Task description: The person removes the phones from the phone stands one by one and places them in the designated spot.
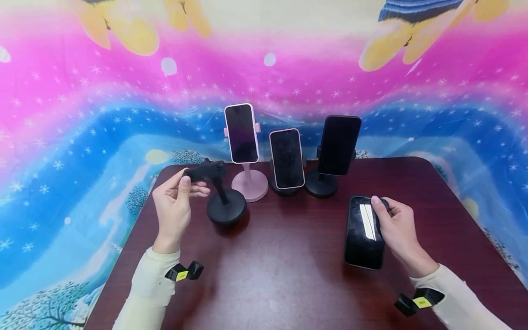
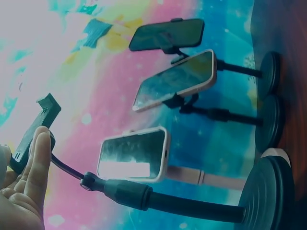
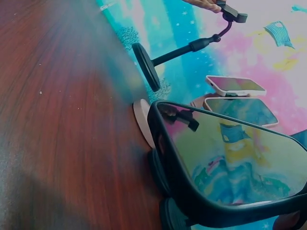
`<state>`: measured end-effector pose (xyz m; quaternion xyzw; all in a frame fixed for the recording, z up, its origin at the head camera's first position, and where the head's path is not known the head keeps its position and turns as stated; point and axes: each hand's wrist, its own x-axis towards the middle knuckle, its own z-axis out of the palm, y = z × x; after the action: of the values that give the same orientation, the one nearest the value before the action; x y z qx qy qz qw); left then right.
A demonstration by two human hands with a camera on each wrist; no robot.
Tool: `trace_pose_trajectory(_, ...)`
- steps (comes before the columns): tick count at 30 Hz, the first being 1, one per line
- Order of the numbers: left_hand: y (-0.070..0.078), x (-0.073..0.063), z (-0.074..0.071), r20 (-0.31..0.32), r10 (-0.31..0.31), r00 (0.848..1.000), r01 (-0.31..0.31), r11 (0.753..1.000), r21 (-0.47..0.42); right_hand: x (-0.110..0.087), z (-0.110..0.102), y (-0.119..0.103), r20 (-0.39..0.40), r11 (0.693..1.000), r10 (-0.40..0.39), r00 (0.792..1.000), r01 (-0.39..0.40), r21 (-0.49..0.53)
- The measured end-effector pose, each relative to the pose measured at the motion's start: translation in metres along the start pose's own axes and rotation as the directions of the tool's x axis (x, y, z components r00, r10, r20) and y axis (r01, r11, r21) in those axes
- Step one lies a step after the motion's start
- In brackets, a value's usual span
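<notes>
My left hand (image 1: 172, 208) pinches one end of the holder clamp on a black phone stand (image 1: 226, 207). That clamp (image 2: 36, 132) carries no phone; a thin bent neck joins it to the stem and round base. On the right, my right hand (image 1: 399, 229) grips a black phone (image 1: 364, 250) by its upper right edge, thumb over the front. The phone's glossy screen (image 3: 235, 158) faces up and back in the head view, with a bright reflection on it. Most of the right fingers are hidden behind the phone.
Along the back of the dark wooden table (image 1: 272, 275) stand a pink stand with a phone (image 1: 242, 133), a black stand with a pale-rimmed phone (image 1: 287, 158) and another black stand with a dark phone (image 1: 340, 144). A colourful printed cloth (image 1: 264, 59) hangs behind.
</notes>
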<state>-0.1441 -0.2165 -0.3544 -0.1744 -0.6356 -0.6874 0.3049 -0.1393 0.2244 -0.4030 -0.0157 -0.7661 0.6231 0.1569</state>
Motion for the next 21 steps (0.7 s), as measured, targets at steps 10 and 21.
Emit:
trace_pose_trajectory(10,-0.014,0.012,-0.013,-0.034,-0.012,0.999,0.013,1.0,0.015,0.0,-0.005,0.007,-0.034,1.0,0.02,0.999,-0.02,-0.005)
trace_pose_trajectory(21,-0.027,0.028,-0.028,-0.074,-0.04,0.996,0.04,0.999,-0.013,0.0,-0.006,0.012,-0.059,1.0,0.012,0.998,-0.013,-0.02)
